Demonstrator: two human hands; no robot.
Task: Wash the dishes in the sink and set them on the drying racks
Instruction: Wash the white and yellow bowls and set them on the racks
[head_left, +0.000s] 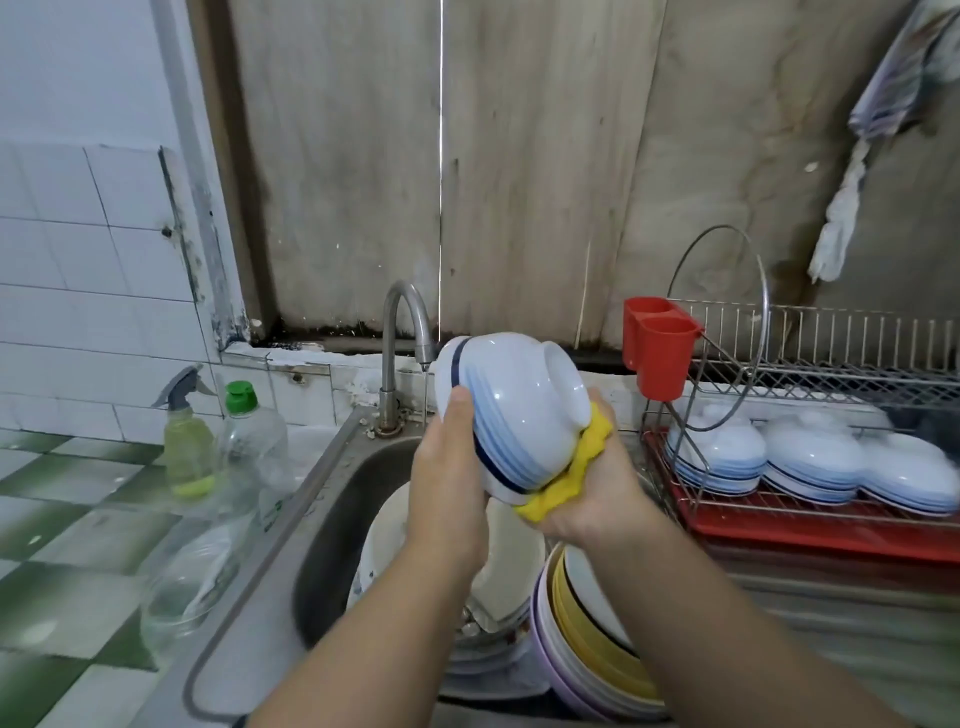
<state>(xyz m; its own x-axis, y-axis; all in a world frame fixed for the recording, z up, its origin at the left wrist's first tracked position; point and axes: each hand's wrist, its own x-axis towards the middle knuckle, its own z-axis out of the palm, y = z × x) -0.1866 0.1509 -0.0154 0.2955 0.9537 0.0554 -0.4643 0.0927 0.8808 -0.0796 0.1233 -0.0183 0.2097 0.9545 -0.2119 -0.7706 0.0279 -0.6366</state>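
Note:
A white bowl (519, 410) with blue bands is held tilted above the steel sink (332, 499), its foot turned up and to the right. My left hand (447, 483) grips its rim side, thumb on the outer wall. My right hand (587, 499) holds a yellow sponge cloth (561, 478) pressed against the bowl's lower right side. In the sink lie a white plate (384, 540) and a stack of purple, white and yellow dishes (582, 639). On the right, the wire drying rack (810, 358) on its red tray (831, 540) carries three upturned blue-banded bowls (810, 462).
A curved tap (402, 332) runs a thin stream behind the bowl. A spray bottle (187, 441) and a green-capped clear bottle (254, 441) stand on the green-checked counter left of the sink. A red cutlery holder (660, 348) hangs on the rack. Cloths (883, 104) hang on the wall at top right.

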